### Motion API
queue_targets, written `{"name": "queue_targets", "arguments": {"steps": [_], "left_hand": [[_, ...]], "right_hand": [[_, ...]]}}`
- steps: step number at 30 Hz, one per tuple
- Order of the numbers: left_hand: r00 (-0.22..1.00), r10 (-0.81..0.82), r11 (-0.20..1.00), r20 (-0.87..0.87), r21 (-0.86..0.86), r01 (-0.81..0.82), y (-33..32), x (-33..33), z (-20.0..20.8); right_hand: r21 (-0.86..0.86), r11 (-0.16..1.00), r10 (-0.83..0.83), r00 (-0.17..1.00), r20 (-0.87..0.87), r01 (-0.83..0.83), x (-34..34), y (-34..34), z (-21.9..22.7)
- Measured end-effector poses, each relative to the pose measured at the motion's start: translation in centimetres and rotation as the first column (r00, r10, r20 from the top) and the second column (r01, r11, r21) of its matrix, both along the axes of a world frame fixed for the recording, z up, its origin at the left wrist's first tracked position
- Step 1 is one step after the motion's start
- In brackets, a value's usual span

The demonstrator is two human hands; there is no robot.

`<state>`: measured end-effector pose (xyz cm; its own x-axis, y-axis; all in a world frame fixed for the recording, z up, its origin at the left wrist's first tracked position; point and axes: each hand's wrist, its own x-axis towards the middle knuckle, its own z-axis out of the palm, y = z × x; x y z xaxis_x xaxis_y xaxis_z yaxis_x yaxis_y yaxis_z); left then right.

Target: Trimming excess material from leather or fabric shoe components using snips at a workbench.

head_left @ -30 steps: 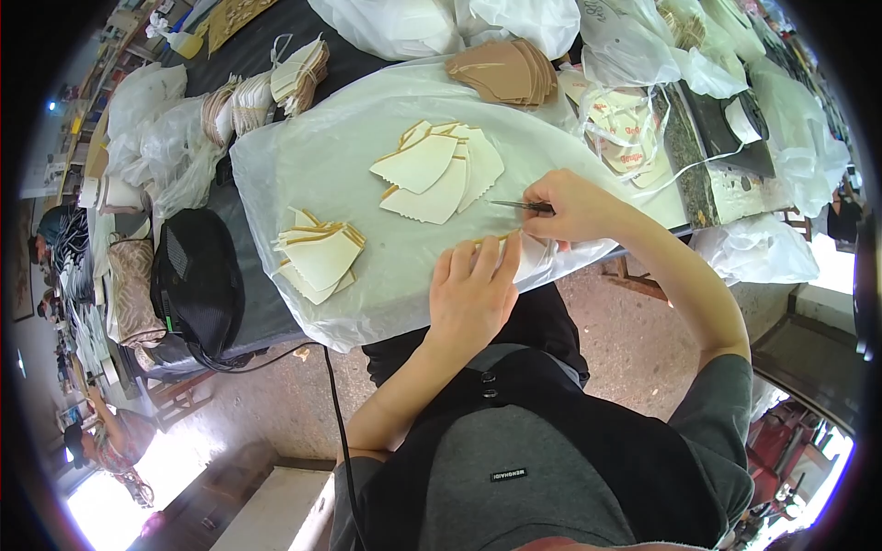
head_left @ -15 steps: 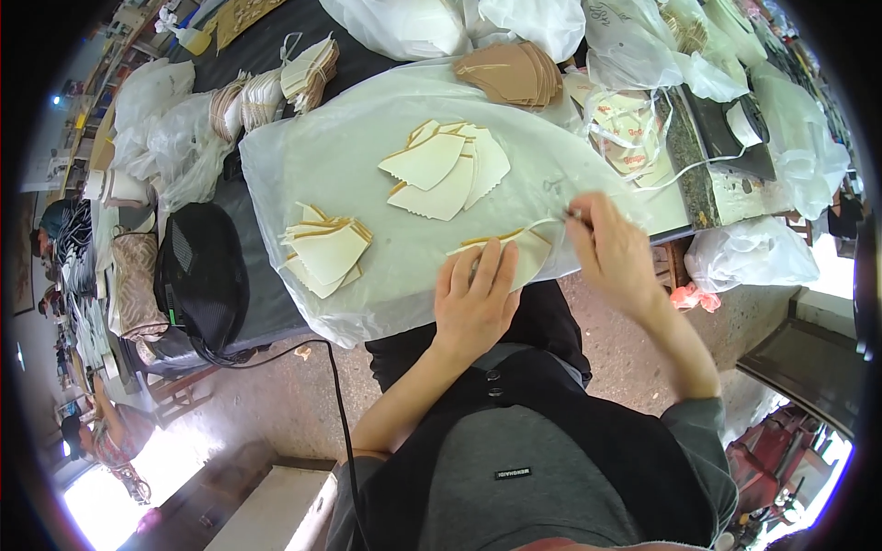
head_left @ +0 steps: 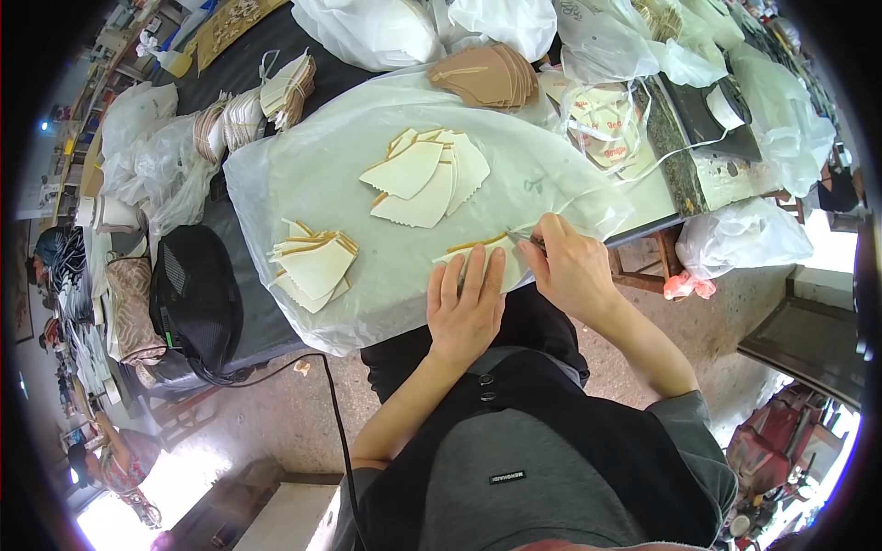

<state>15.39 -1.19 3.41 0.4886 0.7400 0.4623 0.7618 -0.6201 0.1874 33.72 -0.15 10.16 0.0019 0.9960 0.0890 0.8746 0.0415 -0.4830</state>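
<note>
My left hand [head_left: 466, 308] lies flat with its fingers stretched over a cream cut piece [head_left: 516, 266] at the table's near edge, pressing it down. Along the far edge of that piece runs a yellowish-brown strip. Closed around a small dark metal tool [head_left: 517, 236], my right hand [head_left: 577, 275] is at the piece's right end; the fingers hide most of the tool, so its kind is unclear. A narrow white tape [head_left: 634, 185] comes from the right to the tool's tip. Similar cream pieces lie in a middle pile [head_left: 427, 184] and a left pile [head_left: 315, 266].
A translucent plastic sheet [head_left: 276, 184] covers the work surface. Fanned brown pieces [head_left: 487, 75] and white bags [head_left: 367, 32] lie at the back. The tape's roll [head_left: 724, 108] is at the far right. A black mesh-like object [head_left: 197, 285] stands left, a cable [head_left: 338, 413] hanging near it.
My right hand has moved left and nearer, bringing the tool to the end of the cream piece. My left hand stays on the piece. The whole view has shifted slightly.
</note>
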Motion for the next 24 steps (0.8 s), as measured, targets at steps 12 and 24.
{"name": "queue_targets", "arguments": {"steps": [12,24], "left_hand": [[0.950,0.060,0.985,0.305,0.139,-0.106,1.7,-4.1,3.7],[0.929,0.219,0.940,0.299,0.191,-0.283,6.2,-12.4,6.5]], "right_hand": [[0.130,0.990,-0.023,0.968,-0.249,0.057,2.1,-0.2,1.5],[0.151,0.977,0.135,0.985,0.108,-0.150,4.5,4.6,0.0]]}}
